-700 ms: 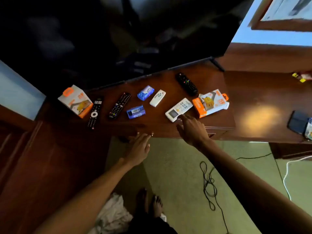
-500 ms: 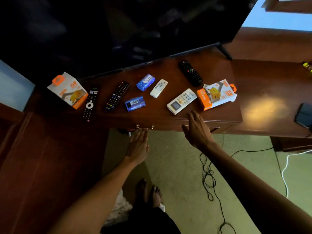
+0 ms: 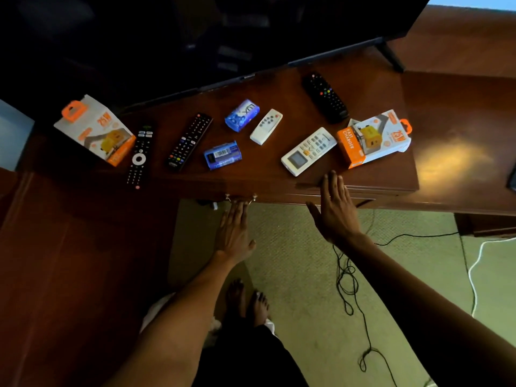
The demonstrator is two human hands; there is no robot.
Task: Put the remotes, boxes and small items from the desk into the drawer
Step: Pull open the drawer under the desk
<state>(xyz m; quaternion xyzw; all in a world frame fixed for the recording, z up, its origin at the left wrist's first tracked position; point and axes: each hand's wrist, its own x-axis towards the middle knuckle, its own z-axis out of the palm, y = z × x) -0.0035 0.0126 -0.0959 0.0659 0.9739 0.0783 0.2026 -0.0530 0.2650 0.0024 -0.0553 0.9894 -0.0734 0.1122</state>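
On the dark wooden desk (image 3: 251,177) lie three black remotes (image 3: 139,156) (image 3: 190,141) (image 3: 325,96), a small white remote (image 3: 266,126), a white air-conditioner remote (image 3: 308,150), two blue packets (image 3: 241,115) (image 3: 222,155) and two orange-and-white charger boxes (image 3: 95,129) (image 3: 374,138). My left hand (image 3: 233,233) is flat and open, fingertips just under the drawer handle (image 3: 240,197) on the shut drawer front. My right hand (image 3: 335,210) is open, fingers at the desk's front edge below the air-conditioner remote. Neither hand holds anything.
A large black TV (image 3: 223,37) stands at the back of the desk. A black cable (image 3: 349,289) and a white cable (image 3: 474,269) lie on the green carpet. My bare feet (image 3: 247,303) are below. A dark object (image 3: 512,177) sits at the right edge.
My left hand has stretched out flat and its fingertips now reach the drawer handle. My right hand has drawn back from the air-conditioner remote to the desk's front edge. The view tilted down.
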